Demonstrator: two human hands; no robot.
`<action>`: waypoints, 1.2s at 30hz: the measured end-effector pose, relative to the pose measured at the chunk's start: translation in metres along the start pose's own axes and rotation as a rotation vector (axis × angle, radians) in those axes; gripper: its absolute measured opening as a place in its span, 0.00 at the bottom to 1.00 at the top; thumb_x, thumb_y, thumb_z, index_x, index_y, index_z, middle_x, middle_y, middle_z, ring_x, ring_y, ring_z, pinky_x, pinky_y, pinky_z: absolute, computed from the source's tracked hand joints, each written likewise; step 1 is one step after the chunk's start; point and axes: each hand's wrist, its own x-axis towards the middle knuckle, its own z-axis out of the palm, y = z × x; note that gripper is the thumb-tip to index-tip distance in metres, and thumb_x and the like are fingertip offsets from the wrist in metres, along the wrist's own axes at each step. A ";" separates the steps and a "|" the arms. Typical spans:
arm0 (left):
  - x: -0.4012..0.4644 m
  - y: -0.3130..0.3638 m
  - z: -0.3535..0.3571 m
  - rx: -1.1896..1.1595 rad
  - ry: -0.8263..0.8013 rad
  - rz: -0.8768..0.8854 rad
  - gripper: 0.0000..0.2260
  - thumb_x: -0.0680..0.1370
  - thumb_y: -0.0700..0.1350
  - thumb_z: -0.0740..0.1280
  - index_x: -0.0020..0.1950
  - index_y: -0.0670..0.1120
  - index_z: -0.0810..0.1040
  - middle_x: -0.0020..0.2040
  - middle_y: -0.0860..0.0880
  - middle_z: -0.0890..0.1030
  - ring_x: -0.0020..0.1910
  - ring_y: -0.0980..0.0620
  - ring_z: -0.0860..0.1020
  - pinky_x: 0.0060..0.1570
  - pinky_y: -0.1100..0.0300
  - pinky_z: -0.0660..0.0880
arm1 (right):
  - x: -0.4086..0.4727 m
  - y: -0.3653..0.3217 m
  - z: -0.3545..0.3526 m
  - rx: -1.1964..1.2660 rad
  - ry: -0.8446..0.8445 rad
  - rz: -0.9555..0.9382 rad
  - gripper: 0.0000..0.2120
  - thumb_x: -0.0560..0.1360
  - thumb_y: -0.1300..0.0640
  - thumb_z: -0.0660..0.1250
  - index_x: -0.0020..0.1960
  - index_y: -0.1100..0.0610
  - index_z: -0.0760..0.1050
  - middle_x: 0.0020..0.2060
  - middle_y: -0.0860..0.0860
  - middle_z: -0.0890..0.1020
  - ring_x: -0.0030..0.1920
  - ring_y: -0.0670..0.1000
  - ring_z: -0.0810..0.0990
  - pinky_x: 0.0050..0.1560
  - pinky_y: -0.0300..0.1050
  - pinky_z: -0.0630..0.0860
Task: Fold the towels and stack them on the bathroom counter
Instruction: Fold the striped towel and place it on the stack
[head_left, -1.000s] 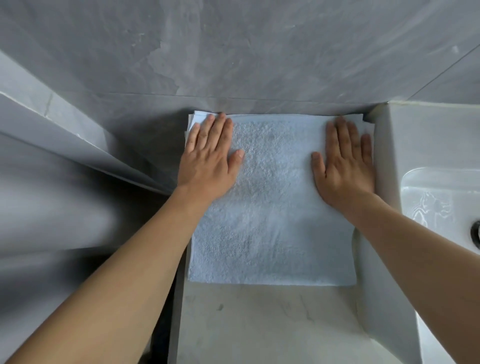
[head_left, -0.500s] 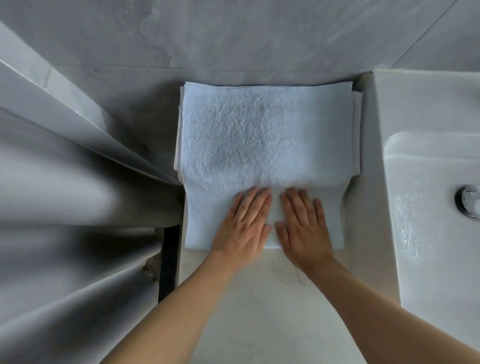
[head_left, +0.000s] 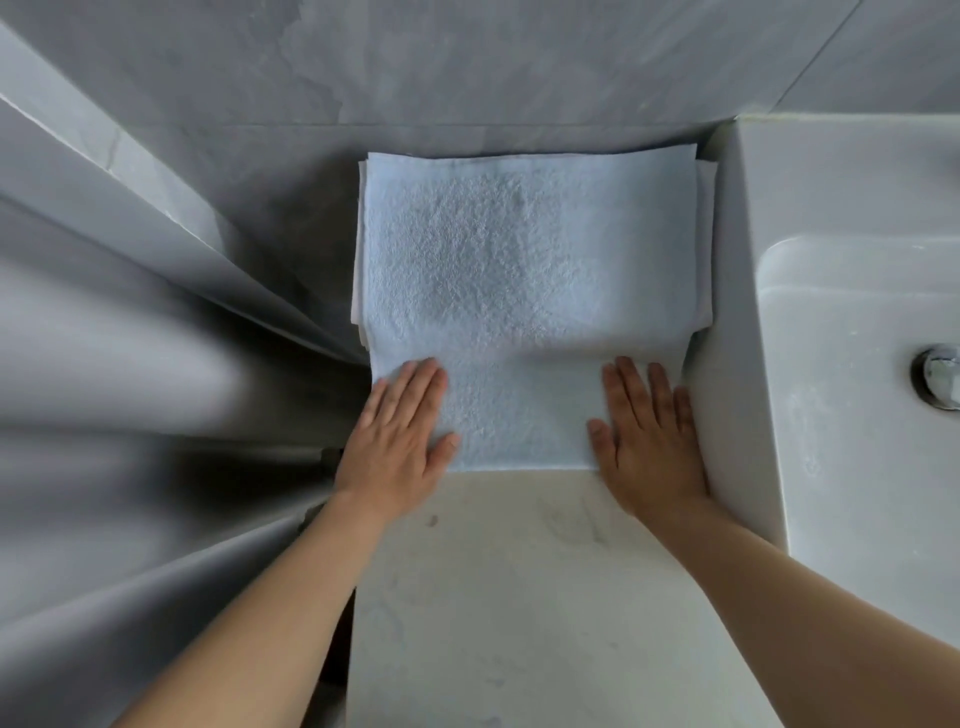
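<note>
Both hands — left hand (head_left: 397, 436), right hand (head_left: 649, 436) — press flat, fingers straight, on the pale blue terry towel (head_left: 524, 291) on the white marble counter (head_left: 519, 597).

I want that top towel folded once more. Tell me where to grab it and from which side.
Take the towel by its two near corners, coming from the counter's front edge. That near edge lies flat and free on the counter, and the left hand and right hand already press flat beside those corners. The far end sits against the wall, on a stack, so it is harder to reach.

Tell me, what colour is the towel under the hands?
Pale blue towel, plain terry with no pattern; the head view shows it.
</note>
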 end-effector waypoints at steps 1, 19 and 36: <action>-0.003 -0.004 -0.002 -0.008 -0.052 -0.043 0.36 0.80 0.64 0.40 0.82 0.44 0.41 0.82 0.47 0.40 0.81 0.48 0.39 0.80 0.46 0.44 | 0.000 0.001 -0.003 0.013 -0.022 0.014 0.31 0.81 0.43 0.44 0.80 0.54 0.47 0.80 0.49 0.49 0.79 0.56 0.45 0.77 0.58 0.46; -0.019 0.013 -0.038 -0.032 0.079 -0.117 0.22 0.79 0.36 0.63 0.73 0.43 0.69 0.75 0.44 0.68 0.74 0.45 0.67 0.71 0.53 0.65 | 0.001 -0.005 -0.057 -0.427 -0.182 -0.148 0.25 0.75 0.59 0.62 0.70 0.54 0.59 0.64 0.53 0.69 0.62 0.56 0.72 0.58 0.50 0.68; 0.065 -0.022 -0.142 -1.233 0.496 -0.559 0.13 0.80 0.51 0.61 0.51 0.41 0.75 0.44 0.48 0.77 0.41 0.50 0.75 0.41 0.52 0.74 | 0.095 0.017 -0.189 0.924 0.309 0.515 0.12 0.72 0.61 0.54 0.47 0.59 0.76 0.41 0.55 0.75 0.41 0.55 0.72 0.41 0.44 0.66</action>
